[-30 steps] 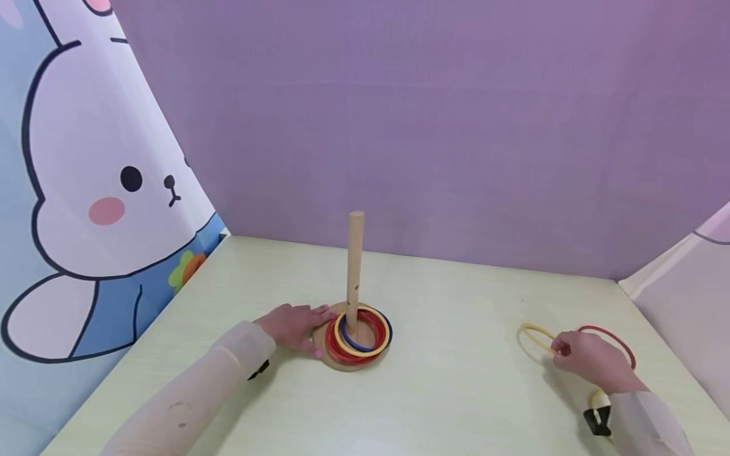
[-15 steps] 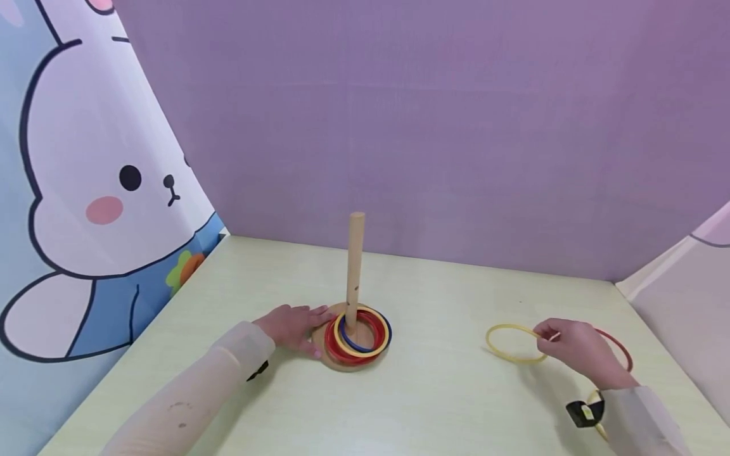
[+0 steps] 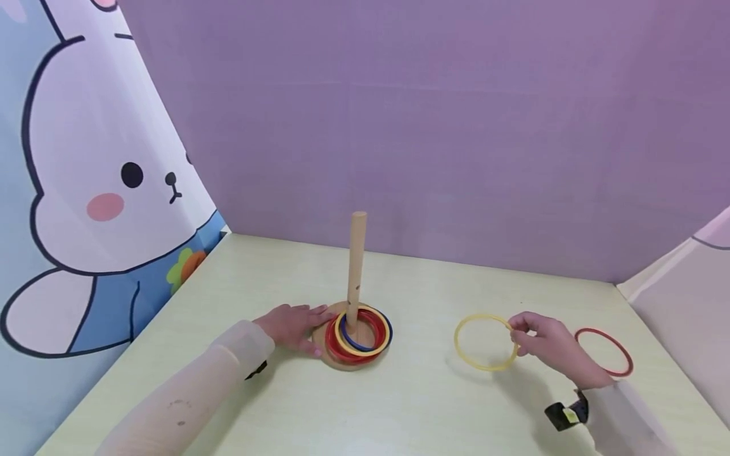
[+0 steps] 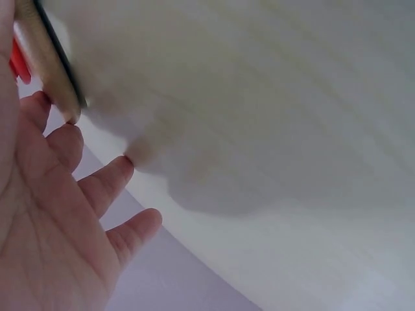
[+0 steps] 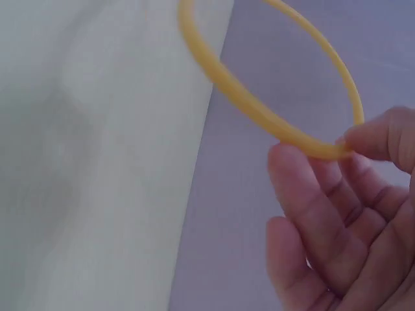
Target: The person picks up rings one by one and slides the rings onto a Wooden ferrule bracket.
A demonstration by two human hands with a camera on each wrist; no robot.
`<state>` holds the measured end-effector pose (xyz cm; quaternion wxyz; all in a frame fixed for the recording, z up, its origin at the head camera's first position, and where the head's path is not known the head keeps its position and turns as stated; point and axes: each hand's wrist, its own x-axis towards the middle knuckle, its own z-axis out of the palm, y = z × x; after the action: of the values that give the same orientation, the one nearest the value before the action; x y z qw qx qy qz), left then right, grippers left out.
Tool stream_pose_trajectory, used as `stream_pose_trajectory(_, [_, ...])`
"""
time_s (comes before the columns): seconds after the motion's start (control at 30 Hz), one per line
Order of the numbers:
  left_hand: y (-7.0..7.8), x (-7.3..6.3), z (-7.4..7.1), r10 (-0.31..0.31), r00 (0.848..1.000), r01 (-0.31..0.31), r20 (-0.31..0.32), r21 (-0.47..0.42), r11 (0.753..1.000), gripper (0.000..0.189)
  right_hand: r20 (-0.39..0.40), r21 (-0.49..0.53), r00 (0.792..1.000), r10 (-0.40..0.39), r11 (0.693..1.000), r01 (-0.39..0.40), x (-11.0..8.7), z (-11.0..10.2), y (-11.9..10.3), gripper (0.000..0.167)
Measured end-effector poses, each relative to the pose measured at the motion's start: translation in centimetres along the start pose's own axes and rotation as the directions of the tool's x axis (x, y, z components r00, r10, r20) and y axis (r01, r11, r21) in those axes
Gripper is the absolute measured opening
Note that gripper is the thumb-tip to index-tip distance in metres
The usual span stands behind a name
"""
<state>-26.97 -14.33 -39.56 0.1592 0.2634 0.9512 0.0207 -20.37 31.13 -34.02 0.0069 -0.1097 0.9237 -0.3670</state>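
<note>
My right hand pinches a yellow ring between thumb and fingers at its right side. In the right wrist view the yellow ring tilts above the fingertips, seen over the table edge. Left of it stands a wooden peg on a round wooden base. Several red rings, a yellow one and a blue ring lie round the peg's foot. My left hand rests with spread fingers on the base's left edge. In the left wrist view its fingertips touch the base.
A single red ring lies on the pale table beyond my right wrist. A purple backdrop rises behind the table, and a panel with a cartoon rabbit stands at the left.
My right hand has moved left with the yellow ring, away from the red ring, which now shows whole. The left hand and the peg stand have stayed put.
</note>
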Motion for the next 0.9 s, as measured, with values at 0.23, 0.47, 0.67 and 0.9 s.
stream_pose_trajectory(0.23, [0.0, -0.4, -0.2, 0.000, 1.000, 0.000, 0.005, -0.005, 1.000, 0.084, 0.067, 0.251, 0.998, 0.001, 0.968, -0.017, 0.5, 1.1, -1.6, 0.017])
stream_pose_trajectory(0.47, [0.0, -0.5, -0.2, 0.015, 1.000, -0.015, -0.007, -0.002, 1.000, 0.083, 0.117, 0.337, 0.992, -0.054, 0.941, 0.012, 1.1, 1.6, -3.1, 0.016])
stream_pose_trajectory(0.67, [-0.1, -0.3, 0.0, 0.017, 1.000, -0.017, -0.012, -0.005, 1.000, 0.083, 0.154, 0.382, 0.985, -0.078, 0.924, 0.013, 1.8, 2.2, -4.5, 0.019])
stream_pose_trajectory(0.9, [-0.2, -0.2, 0.1, 0.011, 1.000, -0.011, -0.012, -0.004, 1.000, 0.083, 0.215, 0.438, 0.967, -0.134, 0.898, 0.027, 2.8, 2.6, -6.0, 0.021])
